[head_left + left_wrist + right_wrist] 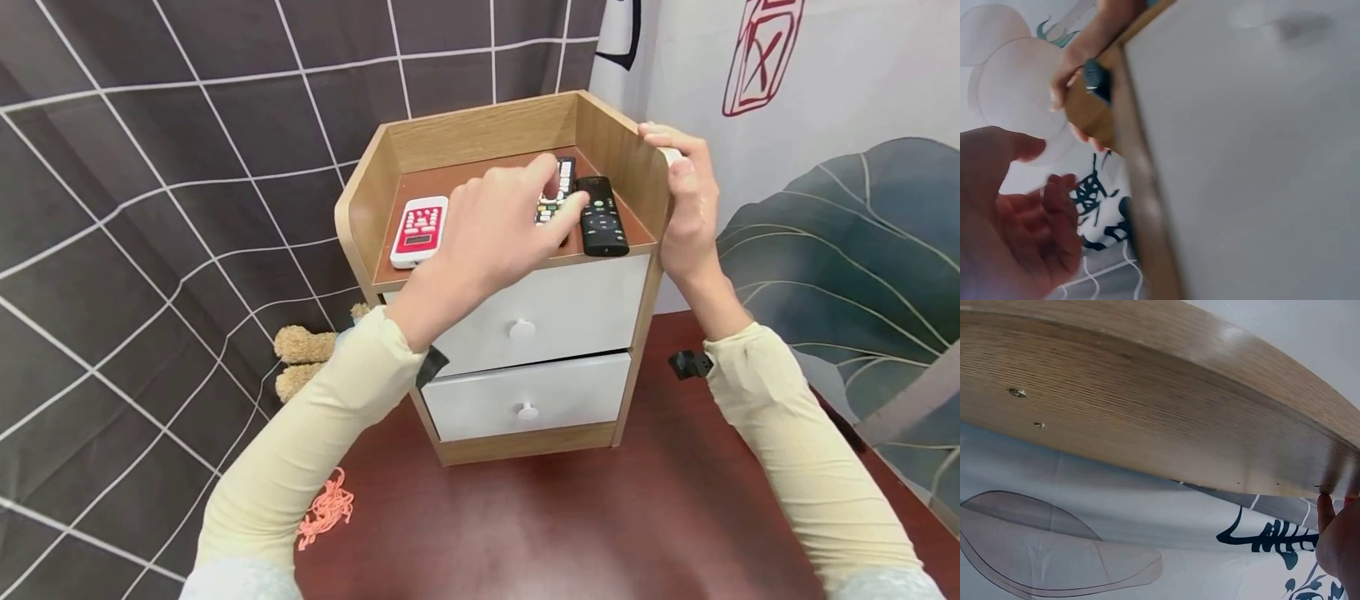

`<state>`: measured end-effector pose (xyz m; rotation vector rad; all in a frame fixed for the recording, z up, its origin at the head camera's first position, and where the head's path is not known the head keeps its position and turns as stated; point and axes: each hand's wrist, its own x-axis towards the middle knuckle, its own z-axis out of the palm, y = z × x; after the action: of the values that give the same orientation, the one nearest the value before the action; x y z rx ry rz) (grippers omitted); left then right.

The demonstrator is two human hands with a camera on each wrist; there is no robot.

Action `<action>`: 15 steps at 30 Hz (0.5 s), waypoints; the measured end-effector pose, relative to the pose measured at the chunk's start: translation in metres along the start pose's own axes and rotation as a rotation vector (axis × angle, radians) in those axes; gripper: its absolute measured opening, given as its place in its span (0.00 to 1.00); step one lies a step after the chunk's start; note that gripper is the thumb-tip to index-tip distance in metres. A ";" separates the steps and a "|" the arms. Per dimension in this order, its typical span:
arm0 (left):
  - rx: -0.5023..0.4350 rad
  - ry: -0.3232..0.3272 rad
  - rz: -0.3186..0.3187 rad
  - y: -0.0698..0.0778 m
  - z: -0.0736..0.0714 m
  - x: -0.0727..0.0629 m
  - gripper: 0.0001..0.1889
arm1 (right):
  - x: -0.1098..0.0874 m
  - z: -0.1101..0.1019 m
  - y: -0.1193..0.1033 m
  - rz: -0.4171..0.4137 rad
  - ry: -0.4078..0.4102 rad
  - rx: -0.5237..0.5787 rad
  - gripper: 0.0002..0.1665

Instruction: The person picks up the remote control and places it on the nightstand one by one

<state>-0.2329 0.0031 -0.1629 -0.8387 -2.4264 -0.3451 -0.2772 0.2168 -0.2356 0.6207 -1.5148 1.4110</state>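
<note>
A small drawer cabinet (525, 292) of light wood and white drawer fronts stands on the dark red table. On its brown top lie a black remote control (602, 221), a second remote with pale buttons (565, 179), and a white handheld device with a red keypad and small screen (420, 232). My left hand (495, 212) is above the second remote and partly hides it. In the left wrist view the left hand's thumb and bent fingers stand apart with nothing between them. My right hand (686, 196) grips the cabinet's right side panel (618, 158) near its front edge.
Orange-pink strings (327, 508) lie on the table (525, 525) at the left. Tan plush feet (303, 362) show beside the cabinet's left side. Behind hang a dark gridded curtain (187, 250) and a pale printed cloth (690, 83). Both drawers have round white knobs (522, 329).
</note>
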 end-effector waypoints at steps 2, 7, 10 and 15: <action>-0.041 0.080 0.091 -0.008 0.007 -0.012 0.15 | -0.002 -0.002 0.001 0.008 -0.013 -0.014 0.24; -0.097 0.258 0.333 -0.030 0.025 -0.046 0.09 | -0.015 -0.017 0.001 0.062 -0.057 -0.072 0.27; -0.071 0.306 0.399 -0.046 0.033 -0.067 0.07 | -0.024 -0.033 0.002 0.092 -0.105 -0.152 0.26; -0.102 0.293 0.403 -0.081 0.044 -0.106 0.06 | -0.046 -0.059 0.005 0.135 -0.208 -0.307 0.23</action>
<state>-0.2322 -0.0941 -0.2642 -1.2031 -1.9298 -0.4048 -0.2446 0.2632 -0.2848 0.4938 -1.9242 1.2050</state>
